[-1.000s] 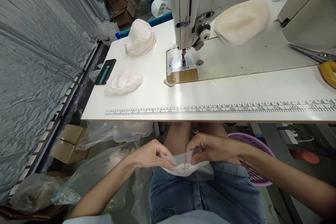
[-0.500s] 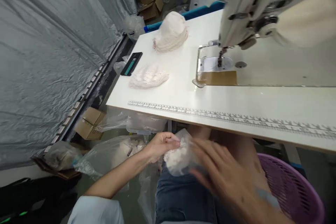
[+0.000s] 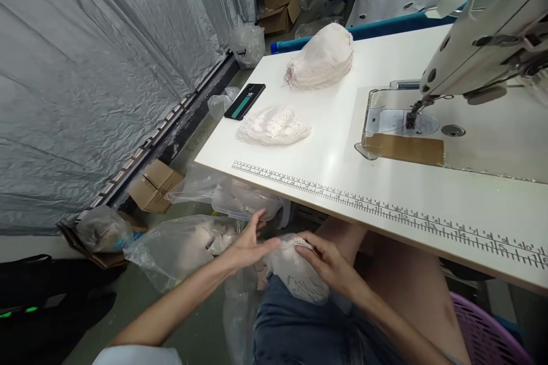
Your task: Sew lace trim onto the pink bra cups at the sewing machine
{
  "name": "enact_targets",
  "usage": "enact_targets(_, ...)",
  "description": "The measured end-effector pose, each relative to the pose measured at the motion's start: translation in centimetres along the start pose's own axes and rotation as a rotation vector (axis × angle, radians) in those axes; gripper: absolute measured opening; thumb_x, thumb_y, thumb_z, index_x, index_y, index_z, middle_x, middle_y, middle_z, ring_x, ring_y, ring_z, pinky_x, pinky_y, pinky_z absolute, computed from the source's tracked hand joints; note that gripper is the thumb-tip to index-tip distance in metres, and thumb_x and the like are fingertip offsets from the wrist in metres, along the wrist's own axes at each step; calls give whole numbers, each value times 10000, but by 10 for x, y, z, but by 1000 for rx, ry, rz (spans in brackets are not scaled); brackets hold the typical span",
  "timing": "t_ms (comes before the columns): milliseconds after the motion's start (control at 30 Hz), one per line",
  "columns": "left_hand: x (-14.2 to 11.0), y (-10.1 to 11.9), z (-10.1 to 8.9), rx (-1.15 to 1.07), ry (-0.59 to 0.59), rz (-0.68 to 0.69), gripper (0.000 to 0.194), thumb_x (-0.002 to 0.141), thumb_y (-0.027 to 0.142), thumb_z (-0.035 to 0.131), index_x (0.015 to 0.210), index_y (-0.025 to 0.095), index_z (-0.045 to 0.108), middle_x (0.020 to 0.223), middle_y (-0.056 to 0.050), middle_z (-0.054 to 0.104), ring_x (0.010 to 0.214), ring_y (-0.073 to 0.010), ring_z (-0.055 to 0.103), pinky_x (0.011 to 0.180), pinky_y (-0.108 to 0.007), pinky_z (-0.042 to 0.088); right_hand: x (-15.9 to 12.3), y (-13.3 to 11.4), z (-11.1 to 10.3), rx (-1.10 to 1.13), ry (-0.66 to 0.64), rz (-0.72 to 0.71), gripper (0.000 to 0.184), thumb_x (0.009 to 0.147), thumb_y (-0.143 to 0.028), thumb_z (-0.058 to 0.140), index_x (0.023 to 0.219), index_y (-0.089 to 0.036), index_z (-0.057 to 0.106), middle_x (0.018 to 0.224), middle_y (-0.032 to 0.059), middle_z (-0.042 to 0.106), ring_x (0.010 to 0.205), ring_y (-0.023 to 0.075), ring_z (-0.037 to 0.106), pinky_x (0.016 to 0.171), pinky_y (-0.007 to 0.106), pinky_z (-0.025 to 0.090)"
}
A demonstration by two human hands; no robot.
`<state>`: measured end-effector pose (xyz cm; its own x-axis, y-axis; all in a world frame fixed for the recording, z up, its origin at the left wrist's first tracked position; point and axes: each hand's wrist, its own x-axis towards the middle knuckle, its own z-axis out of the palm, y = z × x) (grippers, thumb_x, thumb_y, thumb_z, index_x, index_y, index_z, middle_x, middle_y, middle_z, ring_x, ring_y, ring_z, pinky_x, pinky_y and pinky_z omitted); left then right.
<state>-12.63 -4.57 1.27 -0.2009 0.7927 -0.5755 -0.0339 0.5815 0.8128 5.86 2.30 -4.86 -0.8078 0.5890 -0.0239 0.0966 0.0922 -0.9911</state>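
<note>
A thin white lace-edged fabric piece [image 3: 297, 274] hangs over my lap, just below the table's front edge. My right hand [image 3: 331, 262] pinches its upper edge between thumb and fingers. On the other side, my left hand [image 3: 248, 246] has its fingers spread and raised, with the thumb tip at the fabric's left edge; whether the thumb touches it I cannot tell. Two stacks of similar pale pieces lie on the table: a lace stack [image 3: 276, 125] near the front and a taller stack [image 3: 323, 57] behind it.
A sewing machine [image 3: 475, 51] stands at the table's right. A ruler scale [image 3: 363, 202] runs along the front of the white table [image 3: 325, 154]. A black phone [image 3: 245, 101] lies at the left edge. Plastic bags [image 3: 171, 251], a cardboard box [image 3: 156, 185] and a purple basket [image 3: 483, 331] are lower down.
My left hand has let go its pinch and spread its fingers. My right hand, blurred before, now grips the fabric's top edge. The view has shifted, moving the table rightward.
</note>
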Motion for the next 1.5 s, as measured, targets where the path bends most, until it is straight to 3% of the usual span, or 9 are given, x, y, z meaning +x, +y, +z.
enact_targets(67, 1, 0, 0, 137, -202, 58, 662, 603, 298, 800, 1200, 204, 528, 1188, -102, 551, 1117, -228, 487, 867, -284, 422, -1, -1, -4, 165, -53, 99, 318, 878, -450, 457, 878, -160, 587, 745, 22, 603, 667, 146, 541, 576, 237, 439)
enact_targets(167, 5, 1, 8, 216, -346, 27, 399, 627, 319, 770, 955, 132, 644, 839, -37, 615, 767, -151, 551, 663, -232, 419, -6, -3, -10, 317, -77, 181, 367, 831, -509, 516, 841, -148, 583, 713, 5, 554, 641, 130, 498, 560, 226, 401)
enact_targets(267, 6, 3, 13, 261, -333, 39, 293, 646, 356, 746, 786, 123, 636, 689, 15, 541, 629, -97, 468, 565, -198, 352, -12, -6, -18, 349, -104, 228, 375, 792, -521, 569, 810, -147, 596, 733, 10, 559, 690, 141, 501, 607, 236, 397)
enact_targets(467, 3, 7, 12, 344, -397, 82, 277, 693, 396, 702, 748, 129, 655, 672, -3, 572, 634, -111, 488, 579, -199, 358, -14, -9, -25, 320, -190, 262, 400, 719, -526, 645, 649, -138, 580, 577, -40, 432, 555, 90, 372, 507, 212, 293)
enact_targets(767, 2, 15, 17, 467, -387, 138, 287, 820, 371, 550, 769, 124, 688, 646, 0, 569, 590, -93, 447, 544, -185, 326, -16, -13, -30, 389, -253, 284, 353, 706, -480, 671, 766, -132, 658, 658, -9, 541, 617, 111, 455, 553, 218, 351)
enact_targets(967, 3, 15, 18, 514, -510, 154, 333, 628, 411, 756, 816, 148, 673, 693, 24, 560, 623, -94, 437, 548, -185, 302, -23, -6, -35, 369, -211, 272, 296, 735, -421, 668, 757, -125, 664, 671, 2, 578, 632, 118, 482, 583, 230, 366)
enact_targets(1100, 3, 14, 20, 589, -526, 230, 280, 668, 415, 728, 708, 145, 665, 708, 18, 520, 654, -96, 463, 574, -189, 318, -28, -2, -39, 373, -214, 279, 305, 739, -425, 663, 778, -122, 667, 678, 7, 588, 632, 119, 485, 585, 232, 362)
enact_targets(1233, 3, 13, 25, 560, -540, 213, 246, 709, 386, 701, 773, 149, 684, 832, -20, 602, 739, -124, 549, 626, -190, 377, -31, -8, -41, 386, -237, 280, 289, 702, -421, 695, 727, -139, 640, 611, -32, 516, 563, 89, 416, 526, 211, 308)
enact_targets(1500, -3, 25, 32, 607, -526, 169, 168, 732, 296, 683, 806, 146, 702, 720, -1, 660, 663, -108, 555, 582, -165, 373, -32, -12, -37, 410, -249, 280, 308, 707, -422, 689, 677, -146, 556, 587, -47, 442, 548, 81, 351, 504, 213, 244)
